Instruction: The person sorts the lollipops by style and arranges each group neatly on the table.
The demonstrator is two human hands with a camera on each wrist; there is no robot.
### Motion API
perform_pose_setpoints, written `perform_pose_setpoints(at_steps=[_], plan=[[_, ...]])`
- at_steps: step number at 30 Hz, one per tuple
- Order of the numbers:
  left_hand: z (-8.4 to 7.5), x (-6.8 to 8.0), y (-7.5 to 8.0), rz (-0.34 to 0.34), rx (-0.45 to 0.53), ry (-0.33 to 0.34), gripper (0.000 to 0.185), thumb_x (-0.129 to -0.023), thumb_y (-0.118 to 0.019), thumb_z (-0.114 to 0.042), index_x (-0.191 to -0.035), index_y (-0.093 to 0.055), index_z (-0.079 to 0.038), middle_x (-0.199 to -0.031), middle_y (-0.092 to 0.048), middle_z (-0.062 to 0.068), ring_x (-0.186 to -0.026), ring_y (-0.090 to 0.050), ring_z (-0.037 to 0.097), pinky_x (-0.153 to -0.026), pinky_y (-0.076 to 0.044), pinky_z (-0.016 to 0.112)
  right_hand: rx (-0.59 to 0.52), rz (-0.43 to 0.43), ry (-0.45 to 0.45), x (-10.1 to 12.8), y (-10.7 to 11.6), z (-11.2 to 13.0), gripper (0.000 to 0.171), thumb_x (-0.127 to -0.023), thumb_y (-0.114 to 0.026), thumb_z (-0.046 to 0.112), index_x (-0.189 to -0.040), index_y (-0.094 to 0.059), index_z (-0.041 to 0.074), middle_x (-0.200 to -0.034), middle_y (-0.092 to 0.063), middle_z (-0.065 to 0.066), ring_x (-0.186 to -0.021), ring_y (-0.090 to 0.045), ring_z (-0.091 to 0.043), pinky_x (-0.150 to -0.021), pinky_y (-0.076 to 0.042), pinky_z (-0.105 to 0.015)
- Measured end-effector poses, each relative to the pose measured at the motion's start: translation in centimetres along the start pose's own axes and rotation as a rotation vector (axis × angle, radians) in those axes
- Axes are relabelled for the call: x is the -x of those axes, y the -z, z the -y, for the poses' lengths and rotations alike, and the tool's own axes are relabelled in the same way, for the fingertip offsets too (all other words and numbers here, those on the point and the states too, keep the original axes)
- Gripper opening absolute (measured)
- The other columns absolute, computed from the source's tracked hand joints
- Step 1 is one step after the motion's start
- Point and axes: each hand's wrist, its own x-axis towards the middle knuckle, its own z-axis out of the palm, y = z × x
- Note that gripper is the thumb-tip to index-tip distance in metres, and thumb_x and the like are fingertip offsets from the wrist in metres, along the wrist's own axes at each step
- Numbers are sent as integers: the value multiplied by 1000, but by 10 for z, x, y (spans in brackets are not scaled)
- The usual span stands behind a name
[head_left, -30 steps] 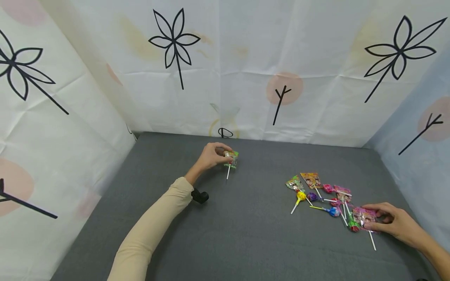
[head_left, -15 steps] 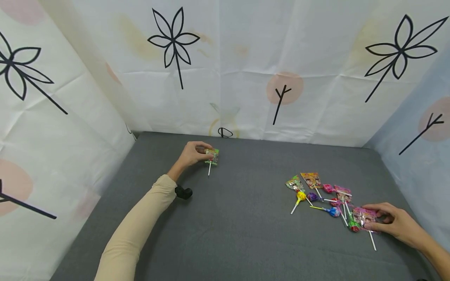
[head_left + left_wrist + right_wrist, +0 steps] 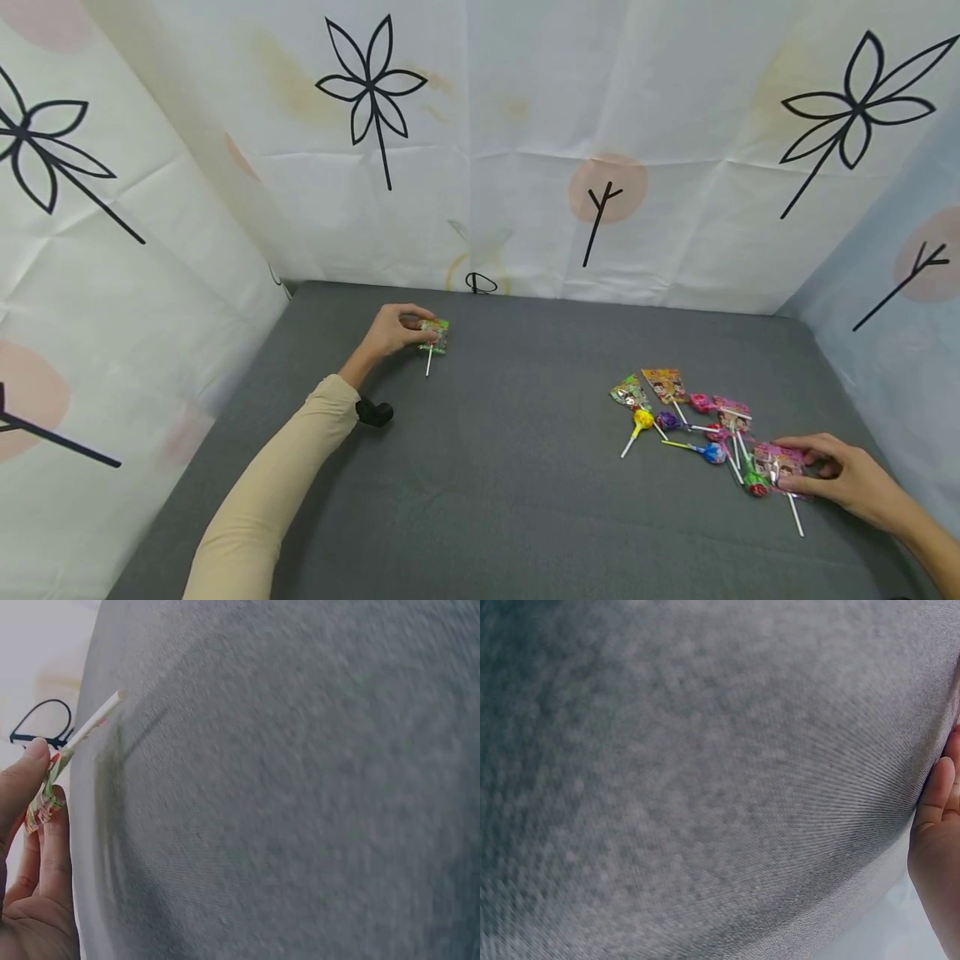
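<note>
My left hand (image 3: 392, 331) pinches a green-wrapped lollipop (image 3: 434, 337) just above the grey mat (image 3: 487, 492), at the back left; its white stick points toward me. The left wrist view shows the same lollipop (image 3: 46, 796) between thumb and fingers (image 3: 30, 769). My right hand (image 3: 840, 479) rests at the front right with its fingers on a pink-wrapped lollipop (image 3: 778, 467). That one lies at the near end of a pile of several lollipops (image 3: 693, 417). The right wrist view shows only the edge of that hand (image 3: 937, 862) and mat.
Patterned white cloth walls (image 3: 480, 150) close in the mat at the back and left, a bluish one (image 3: 900, 333) at the right. A small black wrist device (image 3: 372, 412) hangs under my left sleeve.
My left hand has carried the green lollipop leftward and a little farther back. The right hand has stayed on the pink lollipop.
</note>
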Motion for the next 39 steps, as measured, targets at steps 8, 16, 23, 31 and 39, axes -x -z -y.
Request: perform_pose_setpoints(at_steps=[8, 16, 23, 31, 39], plan=[[4, 2, 6, 30, -214, -24, 35, -85, -86, -14, -116, -75, -2, -116, -69, 15, -105, -65, 32, -84, -54, 48, 9, 2, -1, 0, 0, 0, 44, -74, -91, 6, -115, -74, 10, -93, -56, 14, -75, -46, -5, -58, -38, -24], [10, 1, 8, 53, -321, -74, 36, -84, -87, -18, -114, -76, -2, -113, -69, 13, -103, -65, 30, -88, -52, 48, 4, -4, 6, -1, -1, 1, 44, -73, -91, 6, -114, -74, 10, -93, -57, 15, -77, -47, -4, -59, -38, -23], [11, 4, 7, 60, -317, -79, 31, -87, -84, -17, -114, -77, -5, -110, -68, 11, -99, -64, 28, -86, -51, 47, 0, 8, -24, -1, 0, 2, 42, -76, -90, 6, -114, -74, 7, -92, -55, 11, -77, -46, -6, -59, -38, -24], [14, 6, 4, 94, -301, -119, 26, -92, -79, -11, -117, -76, -3, -113, -69, 11, -101, -67, 29, -87, -53, 48, 43, 52, -104, -1, 5, 3, 42, -80, -88, 12, -115, -70, -2, -92, -54, 8, -76, -44, -6, -58, -39, -26], [15, 11, 5, 87, -315, -210, 21, -94, -77, -12, -113, -78, -5, -108, -63, 8, -99, -64, 29, -83, -53, 46, 0, 42, -158, -6, 4, 6, 44, -84, -86, 14, -116, -67, -8, -88, -59, 5, -69, -49, -5, -54, -42, -27]])
